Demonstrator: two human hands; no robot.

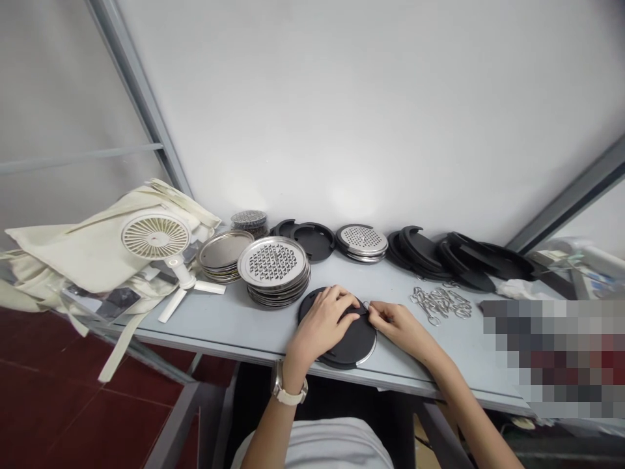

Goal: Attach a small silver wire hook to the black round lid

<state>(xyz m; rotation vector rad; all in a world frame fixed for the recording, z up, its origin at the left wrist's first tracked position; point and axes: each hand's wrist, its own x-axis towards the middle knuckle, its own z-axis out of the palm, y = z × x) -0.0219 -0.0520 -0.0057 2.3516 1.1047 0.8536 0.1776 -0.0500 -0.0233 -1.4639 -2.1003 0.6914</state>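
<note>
A black round plastic holder [352, 340] lies flat near the table's front edge, with a thin silver rim showing at its lower right. Across its upper left rests my left hand [328, 319], fingers bent and pressing the holder against the table. My right hand [398, 326] is at the holder's upper right edge, thumb and finger pinched together. Beside those fingertips shows a small metal wire loop [366, 305], mostly hidden by them. To the right of my right hand lies a loose pile of similar metal wire loops [442, 301].
Left of the holder stand a stack of round metal grater plates [274, 264] and a stack of plain-topped metal discs [225, 251]. Behind are perforated discs [364, 240] and black holders [422, 251]. A white fan [156, 238] and cream bag [92, 251] occupy the left end.
</note>
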